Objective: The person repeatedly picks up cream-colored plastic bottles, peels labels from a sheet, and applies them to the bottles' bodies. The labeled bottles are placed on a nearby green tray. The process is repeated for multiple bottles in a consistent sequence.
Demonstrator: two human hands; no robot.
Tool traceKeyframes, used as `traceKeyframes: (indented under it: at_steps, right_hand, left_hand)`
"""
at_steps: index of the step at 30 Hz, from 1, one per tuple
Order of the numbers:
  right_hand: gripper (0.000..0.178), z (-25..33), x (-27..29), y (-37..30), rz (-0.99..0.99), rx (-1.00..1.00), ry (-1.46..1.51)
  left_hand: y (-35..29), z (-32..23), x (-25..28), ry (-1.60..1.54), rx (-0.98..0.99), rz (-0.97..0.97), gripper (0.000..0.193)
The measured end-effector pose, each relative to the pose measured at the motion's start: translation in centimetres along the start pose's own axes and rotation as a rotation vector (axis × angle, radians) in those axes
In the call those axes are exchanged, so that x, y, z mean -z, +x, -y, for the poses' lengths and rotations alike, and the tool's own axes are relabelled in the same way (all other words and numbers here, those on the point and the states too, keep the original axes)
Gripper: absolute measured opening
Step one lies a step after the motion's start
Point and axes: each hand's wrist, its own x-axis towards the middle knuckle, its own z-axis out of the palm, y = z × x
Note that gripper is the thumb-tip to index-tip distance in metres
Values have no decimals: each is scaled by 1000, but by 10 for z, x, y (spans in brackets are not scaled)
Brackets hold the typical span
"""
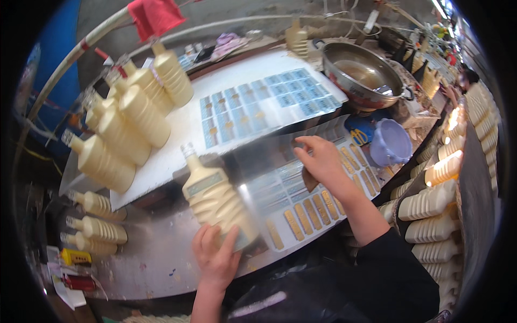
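A cream ribbed bottle (218, 202) with a clear neck leans over the metal worktop. Bluish label strips show on its shoulder and near its base. My left hand (217, 250) grips it low down, fingers bent against its base. To the right, my right hand (322, 160) is above a sheet of gold label strips (309, 212). A brown flat piece (309, 180) sticks out below its palm and appears held by the curled fingers, while thumb and forefinger reach left. Sheets of blue labels (264, 105) lie on a white board (188, 126) behind the bottle.
Several cream bottles (121, 113) stand on the board's left end, others (102, 229) lie below. A wide metal pan (363, 70) is at the back right, near a lavender bucket (390, 142) and yellow-handled scissors (358, 137). Stacked bottles (431, 210) line the right side.
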Motion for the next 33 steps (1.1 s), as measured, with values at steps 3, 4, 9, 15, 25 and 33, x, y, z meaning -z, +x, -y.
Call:
traceKeyframes:
  at_steps: [3, 4, 9, 15, 25, 33]
  right_hand:
    - [28, -1, 1, -16, 106, -14, 18]
    - [29, -2, 0, -23, 136, -14, 22]
    - [33, 3, -11, -55, 390, -55, 216]
    - [48, 84, -68, -36, 795, -338, 766]
    - [67, 98, -52, -50, 900, 1, 788]
    - [81, 137, -35, -63, 961, 469, 545]
  left_hand:
    - [-1, -1, 1, -13, 11, 23, 61]
    - [-2, -1, 2, -25, 17, 31, 62]
    - [16, 29, 4, -296, 182, -172, 61]
    - [64, 85, -25, -959, 735, -309, 53]
    - [82, 33, 72, -656, 502, -36, 54]
    - [-18, -16, 112, -550, 304, -361, 40]
